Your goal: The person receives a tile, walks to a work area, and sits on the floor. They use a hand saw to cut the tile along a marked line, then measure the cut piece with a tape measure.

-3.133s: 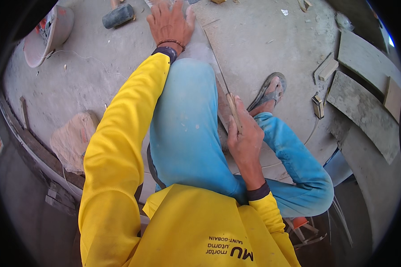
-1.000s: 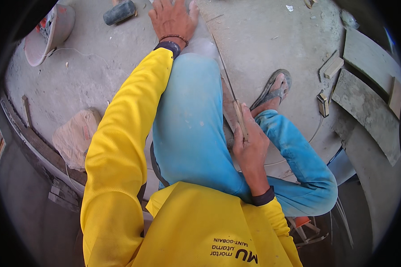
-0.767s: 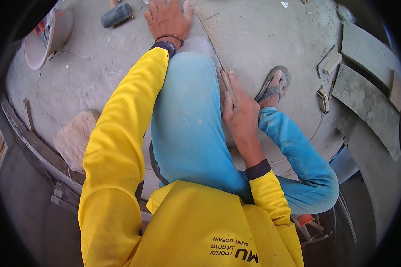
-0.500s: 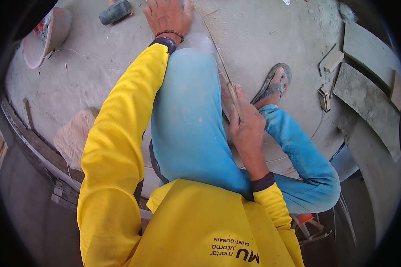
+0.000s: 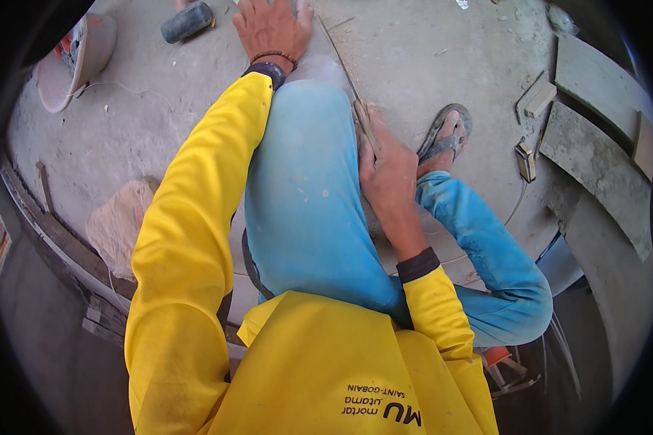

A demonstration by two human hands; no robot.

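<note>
My right hand [image 5: 390, 165] is closed round the wooden handle [image 5: 367, 129] of what looks like a handsaw, beside my bent left knee. Its thin dark blade [image 5: 341, 58] runs forward from the handle, past the knee toward my left hand. Beyond the knee, my left hand [image 5: 274, 30] lies flat with the thumb apart, pressing down on something pale at the top edge. The fingertips are cut off by the picture's edge, and what lies under the palm is mostly hidden. Fine pale dust lies on the floor by the blade.
A black-headed mallet [image 5: 186, 22] lies left of my left hand, near a tipped bucket [image 5: 98, 45]. A crumpled sack [image 5: 122, 226] sits at left. At right are a small wooden block [image 5: 541, 99], a metal-and-wood tool [image 5: 526, 161] and curved grey slabs [image 5: 595, 174].
My right hand has pushed the saw forward and slightly left, away from my body. My left hand stays almost in place.
</note>
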